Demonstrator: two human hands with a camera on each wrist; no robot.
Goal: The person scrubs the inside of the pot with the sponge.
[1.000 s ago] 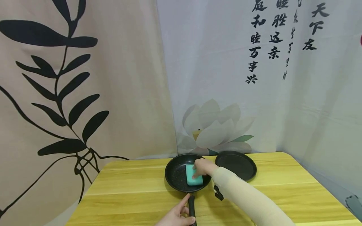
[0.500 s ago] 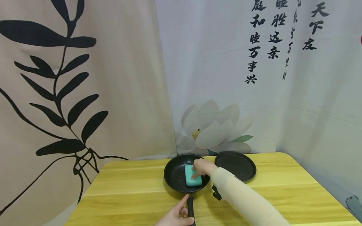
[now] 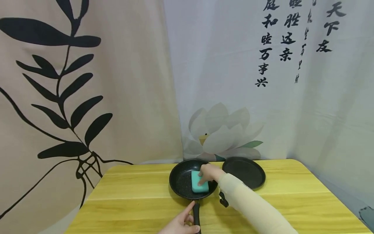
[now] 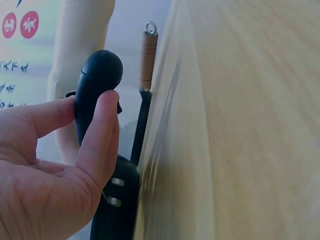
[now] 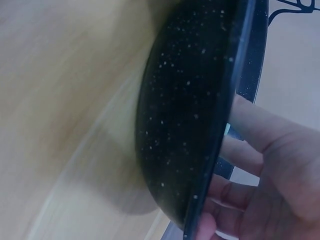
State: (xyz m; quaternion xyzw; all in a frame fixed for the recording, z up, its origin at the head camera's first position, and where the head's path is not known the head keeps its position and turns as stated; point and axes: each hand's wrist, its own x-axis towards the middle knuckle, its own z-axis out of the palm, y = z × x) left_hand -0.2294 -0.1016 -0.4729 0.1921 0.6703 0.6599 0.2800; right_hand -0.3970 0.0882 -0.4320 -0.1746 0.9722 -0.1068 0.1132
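A black speckled frying pan (image 3: 181,184) stands on the wooden table, its handle (image 3: 196,213) toward me. My left hand (image 3: 182,221) holds that handle between thumb and fingers, as the left wrist view also shows. Inside the pan, right of its middle, lies a teal sponge (image 3: 196,187). My right hand (image 3: 209,173) reaches over the pan's right rim and grips the sponge with thumb and fingers. From the right wrist, the pan wall (image 5: 182,110) hides nearly all of the sponge and the fingertips.
To the right is a flat round black pan (image 3: 243,170), partly behind my right forearm. A wooden handle end (image 4: 148,60) with a metal ring shows in the left wrist view. The wooden table (image 3: 131,195) reaches back to a printed curtain (image 3: 140,81).
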